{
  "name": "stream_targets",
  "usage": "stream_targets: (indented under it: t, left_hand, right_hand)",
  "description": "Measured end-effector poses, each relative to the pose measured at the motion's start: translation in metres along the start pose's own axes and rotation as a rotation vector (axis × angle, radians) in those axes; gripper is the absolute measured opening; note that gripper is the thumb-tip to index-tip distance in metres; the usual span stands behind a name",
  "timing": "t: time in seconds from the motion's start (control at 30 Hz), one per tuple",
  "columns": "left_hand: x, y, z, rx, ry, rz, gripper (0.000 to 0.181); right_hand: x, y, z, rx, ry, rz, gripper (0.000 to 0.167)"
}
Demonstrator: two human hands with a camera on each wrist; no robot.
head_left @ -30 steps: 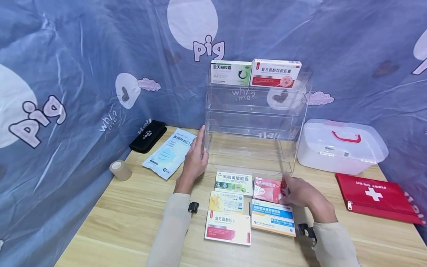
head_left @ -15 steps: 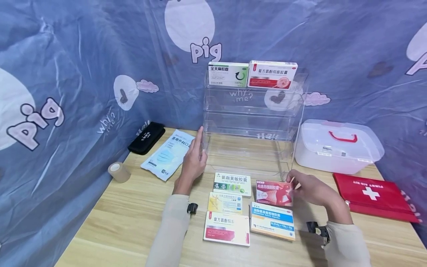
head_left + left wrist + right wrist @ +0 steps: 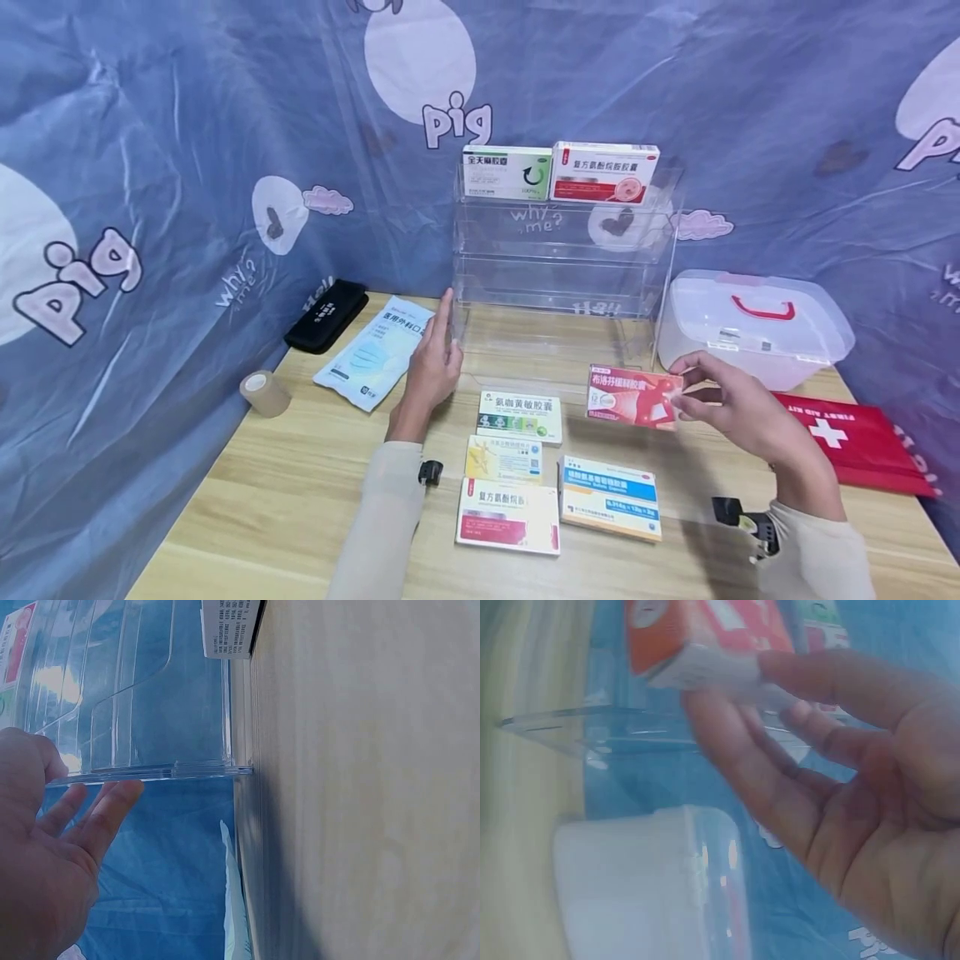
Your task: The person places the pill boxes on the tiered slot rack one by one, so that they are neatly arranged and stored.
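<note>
A red and pink medicine box hangs tilted above the table, in front of the clear display rack. My right hand pinches its right end between thumb and fingers; in the right wrist view the medicine box shows its white end flap. My left hand is at the rack's left side panel. In the left wrist view, my left hand has the thumb on one side of the panel edge and straight fingers on the other. A green-and-white box and a red-and-white box stand on the top tier.
Several medicine boxes lie before the rack, among them a blue-and-white box and a yellow box. A lidded plastic case and red first aid pouch are at right; a mask packet, tape roll and black case at left.
My right hand has lifted the red medicine box off the table, up and to the right, away from the blue-and-white box. The left hand stays at the rack's side.
</note>
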State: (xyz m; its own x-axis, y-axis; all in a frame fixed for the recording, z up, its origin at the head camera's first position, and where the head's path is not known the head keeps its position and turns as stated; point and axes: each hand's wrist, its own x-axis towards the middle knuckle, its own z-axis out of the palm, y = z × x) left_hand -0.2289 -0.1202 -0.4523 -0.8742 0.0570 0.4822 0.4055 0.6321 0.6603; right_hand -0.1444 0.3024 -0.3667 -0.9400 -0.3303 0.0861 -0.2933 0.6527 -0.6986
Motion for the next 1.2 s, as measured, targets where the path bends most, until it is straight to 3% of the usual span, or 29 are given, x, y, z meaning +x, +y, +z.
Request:
stream_targets:
  t: [0.17, 0.47, 0.77, 0.9, 1.03, 1.2]
  left_hand:
    - [-0.002, 0.001, -0.001, -0.007, 0.0, 0.0, 0.088]
    - [-0.004, -0.002, 0.003, -0.002, 0.004, 0.003, 0.088]
    - [-0.002, -0.002, 0.001, 0.008, 0.011, 0.027, 0.088]
    - [-0.002, -0.002, 0.002, 0.002, 0.007, 0.019, 0.089]
    - [-0.002, -0.003, 0.002, -0.005, -0.002, 0.0, 0.09]
    - [-0.001, -0.001, 0.002, -0.001, 0.006, 0.005, 0.09]
  right_hand:
    - [0.001, -0.009, -0.005, 0.05, 0.123, -0.055, 0.043]
    - [0.022, -0.037, -0.024, 0.022, 0.402, -0.032, 0.044]
    - [0.069, -0.07, -0.055, 0.113, 0.776, 0.031, 0.038]
    - [0.094, -0.082, -0.068, 0.133, 0.932, -0.007, 0.034]
    - [0.117, -0.093, -0.076, 0.148, 1.019, -0.068, 0.031]
    - [0.144, -0.098, -0.085, 0.099, 1.061, -0.122, 0.03]
